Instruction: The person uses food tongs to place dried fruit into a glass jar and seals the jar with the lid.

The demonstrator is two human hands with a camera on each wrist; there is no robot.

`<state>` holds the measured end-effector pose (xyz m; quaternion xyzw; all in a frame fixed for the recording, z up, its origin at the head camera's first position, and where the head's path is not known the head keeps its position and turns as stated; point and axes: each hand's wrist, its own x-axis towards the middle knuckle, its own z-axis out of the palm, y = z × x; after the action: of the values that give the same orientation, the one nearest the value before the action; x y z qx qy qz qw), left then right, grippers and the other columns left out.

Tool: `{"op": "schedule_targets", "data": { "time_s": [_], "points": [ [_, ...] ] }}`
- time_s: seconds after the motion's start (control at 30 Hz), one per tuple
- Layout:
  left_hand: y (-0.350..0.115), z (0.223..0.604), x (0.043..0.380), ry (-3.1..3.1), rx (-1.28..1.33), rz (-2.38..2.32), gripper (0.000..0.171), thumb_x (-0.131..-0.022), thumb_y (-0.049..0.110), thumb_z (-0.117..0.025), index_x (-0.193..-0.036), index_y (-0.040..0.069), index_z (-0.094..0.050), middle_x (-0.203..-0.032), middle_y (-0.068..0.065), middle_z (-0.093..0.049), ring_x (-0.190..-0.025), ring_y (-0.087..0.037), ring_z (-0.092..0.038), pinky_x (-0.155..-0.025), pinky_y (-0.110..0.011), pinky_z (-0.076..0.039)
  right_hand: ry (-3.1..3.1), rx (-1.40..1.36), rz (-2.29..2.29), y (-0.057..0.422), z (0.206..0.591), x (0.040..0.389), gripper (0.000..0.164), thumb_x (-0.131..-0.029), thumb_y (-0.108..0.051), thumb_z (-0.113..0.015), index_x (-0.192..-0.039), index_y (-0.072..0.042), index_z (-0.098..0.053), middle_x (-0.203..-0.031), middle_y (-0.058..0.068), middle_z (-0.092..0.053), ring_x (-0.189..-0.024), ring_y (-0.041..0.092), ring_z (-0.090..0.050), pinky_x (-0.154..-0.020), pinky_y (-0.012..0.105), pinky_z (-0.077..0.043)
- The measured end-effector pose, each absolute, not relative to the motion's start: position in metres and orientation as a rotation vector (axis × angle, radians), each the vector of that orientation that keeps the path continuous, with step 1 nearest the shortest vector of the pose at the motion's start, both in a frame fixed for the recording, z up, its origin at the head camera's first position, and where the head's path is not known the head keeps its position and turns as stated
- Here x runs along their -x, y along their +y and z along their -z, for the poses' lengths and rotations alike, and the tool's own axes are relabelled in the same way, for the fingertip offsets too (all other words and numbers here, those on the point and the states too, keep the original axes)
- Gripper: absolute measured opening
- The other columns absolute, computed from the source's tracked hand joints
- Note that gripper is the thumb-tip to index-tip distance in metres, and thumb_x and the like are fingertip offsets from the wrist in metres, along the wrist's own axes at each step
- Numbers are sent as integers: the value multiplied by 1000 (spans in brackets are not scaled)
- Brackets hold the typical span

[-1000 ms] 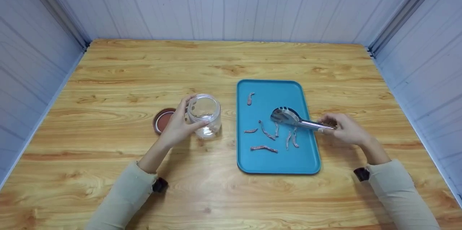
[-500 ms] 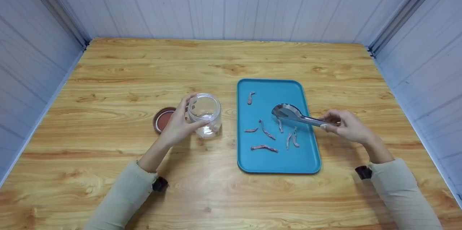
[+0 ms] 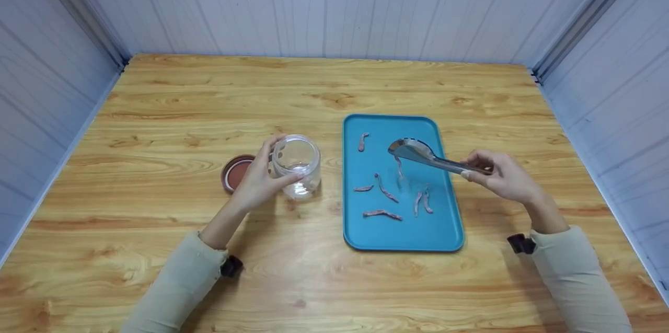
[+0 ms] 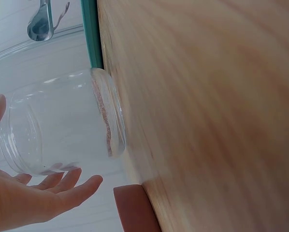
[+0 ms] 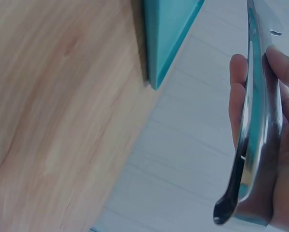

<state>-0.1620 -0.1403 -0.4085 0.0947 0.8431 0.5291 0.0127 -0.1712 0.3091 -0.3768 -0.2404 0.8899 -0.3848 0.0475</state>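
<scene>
My left hand (image 3: 258,180) holds a clear, uncapped jar (image 3: 296,163) upright on the table, thumb and fingers around its side. A reddish strip (image 4: 104,113) shows at the jar's bottom in the left wrist view. Metal tongs (image 3: 420,155) are gripped by their handle in my right hand (image 3: 499,175); the right wrist view shows the tongs' arms (image 5: 260,145) squeezed close together. From the tongs' head hangs a thin, reddish-brown strip like dried meat (image 3: 400,170), above the blue tray (image 3: 402,238). Several similar strips (image 3: 382,214) lie apart on the tray.
A brown-red lid (image 3: 238,173) lies on the wooden table (image 3: 292,280) left of the jar, partly hidden behind my left hand. Pale panel walls (image 3: 324,9) stand at the back and both sides.
The tongs have risen from the tray and shifted slightly left at the head, lifting one strip off the tray. My left hand and the jar have stayed in place.
</scene>
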Motion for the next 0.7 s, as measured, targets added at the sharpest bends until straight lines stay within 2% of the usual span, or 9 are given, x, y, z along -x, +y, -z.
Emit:
{"op": "schedule_targets", "data": {
  "time_s": [0.3, 0.7],
  "points": [
    [-140, 406, 161, 2604, -305, -1664, 81, -68, 42, -73, -133, 19, -30, -131, -7, -36, -120, -20, -31, -96, -42, -25, 2703, 762, 1217, 288, 369, 173, 11, -84, -7, -59, -94, -6, -62, -76, 4, -58, -59, 16, -46, -46, 25, -37],
    [-140, 406, 162, 2623, -287, -1640, 81, -68, 41, -73, -133, 19, -29, -131, -10, -35, -120, -22, -31, -96, -42, -26, 2686, 892, 1237, 258, 361, 176, 15, -85, -12, -59, -99, -7, -62, -79, -2, -59, -62, 16, -49, -49, 25, -41]
  ]
}}
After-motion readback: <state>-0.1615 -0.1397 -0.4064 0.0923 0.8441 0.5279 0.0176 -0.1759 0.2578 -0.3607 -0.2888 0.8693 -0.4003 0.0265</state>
